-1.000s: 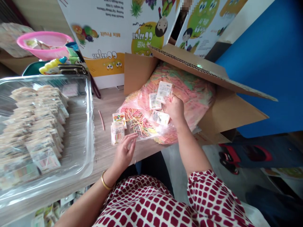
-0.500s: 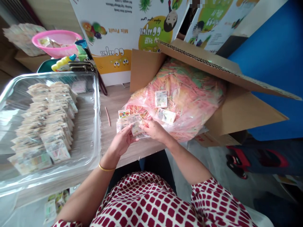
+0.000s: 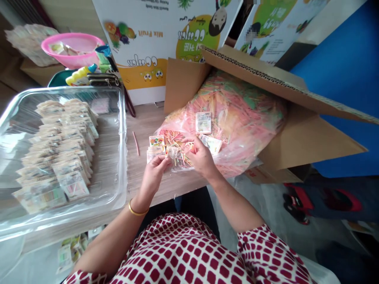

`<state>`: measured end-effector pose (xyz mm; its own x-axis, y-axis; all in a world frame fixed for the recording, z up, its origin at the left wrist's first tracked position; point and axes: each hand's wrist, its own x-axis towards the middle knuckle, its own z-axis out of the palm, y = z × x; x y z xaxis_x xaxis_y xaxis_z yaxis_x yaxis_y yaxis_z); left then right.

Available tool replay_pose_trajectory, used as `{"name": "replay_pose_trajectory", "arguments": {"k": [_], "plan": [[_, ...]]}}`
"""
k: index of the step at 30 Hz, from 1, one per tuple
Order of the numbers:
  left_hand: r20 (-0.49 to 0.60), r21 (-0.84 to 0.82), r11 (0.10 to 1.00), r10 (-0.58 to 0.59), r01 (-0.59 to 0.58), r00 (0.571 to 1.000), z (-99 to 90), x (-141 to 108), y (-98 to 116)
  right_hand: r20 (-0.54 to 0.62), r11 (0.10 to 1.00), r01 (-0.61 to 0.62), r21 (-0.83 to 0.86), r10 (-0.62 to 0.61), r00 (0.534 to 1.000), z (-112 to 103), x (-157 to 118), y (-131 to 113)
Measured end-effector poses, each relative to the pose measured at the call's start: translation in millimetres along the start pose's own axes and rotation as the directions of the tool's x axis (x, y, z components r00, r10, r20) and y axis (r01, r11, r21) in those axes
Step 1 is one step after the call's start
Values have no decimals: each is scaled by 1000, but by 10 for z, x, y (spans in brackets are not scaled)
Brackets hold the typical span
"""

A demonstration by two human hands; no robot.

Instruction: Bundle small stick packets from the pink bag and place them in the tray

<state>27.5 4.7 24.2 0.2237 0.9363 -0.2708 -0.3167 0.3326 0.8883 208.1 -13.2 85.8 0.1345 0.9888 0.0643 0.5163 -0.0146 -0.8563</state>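
Observation:
My left hand (image 3: 155,169) pinches the edge of a small clear packet (image 3: 172,152) between thumb and fingers, just in front of the loose candy sticks. My right hand (image 3: 201,157) is over the thin pink and yellow candy sticks (image 3: 171,137) at the mouth of a big clear bag (image 3: 237,118). Its fingers are curled together; something reddish shows at them, too small to name. Left of the sticks lie a few small packets (image 3: 156,141), one with a colourful fruit print. Two more packets (image 3: 203,122) rest on the bag.
A clear plastic tray (image 3: 122,150) with rows of filled packets stands at the left. One loose stick (image 3: 135,143) lies on the table. An open cardboard box (image 3: 314,138) surrounds the bag. Behind are a pink bowl (image 3: 74,61), a dark pouch (image 3: 103,80) and a printed carton (image 3: 145,43).
The hands were close together on packets; now they are apart. My right hand has moved right and up over the sticks, while the left has shifted slightly left with a clear packet.

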Motion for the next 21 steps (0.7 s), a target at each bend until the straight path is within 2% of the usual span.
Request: {"name": "replay_pose_trajectory", "arguments": {"k": [3, 5, 7, 9, 11, 13, 16, 18, 21], "plan": [[0, 52, 998, 33, -33, 999, -25, -4, 21, 137, 979, 104, -174, -81, 987, 13, -45, -71], [27, 76, 996, 41, -42, 999, -24, -19, 49, 209, 932, 138, -336, -69, 975, 35, -32, -87], [70, 106, 993, 39, -46, 997, -14, -47, 74, 211, 889, 118, -442, -25, 977, 55, 7, -62], [99, 134, 990, 31, -44, 995, -8, -76, 82, 203, 894, 92, -439, -2, 979, 51, 48, -13], [92, 141, 989, 30, -43, 995, -18, -87, 67, 227, 949, 72, -308, 0, 974, 18, 76, 27], [57, 143, 989, 25, -33, 998, -43, -77, 36, 256, 999, 1, -48, 12, 967, -32, 104, 35], [20, 158, 987, 16, -19, 1000, -79, -47, -12, 172, 932, -94, 349, 35, 985, -72, 182, -26], [25, 200, 979, 21, -26, 999, -84, -39, -27, 40, 901, -64, 428, 52, 998, -46, 255, -94], [44, 287, 956, 42, -53, 998, -69, -57, -16, -90, 933, -15, 359, 51, 995, 67, 325, -187]]}}
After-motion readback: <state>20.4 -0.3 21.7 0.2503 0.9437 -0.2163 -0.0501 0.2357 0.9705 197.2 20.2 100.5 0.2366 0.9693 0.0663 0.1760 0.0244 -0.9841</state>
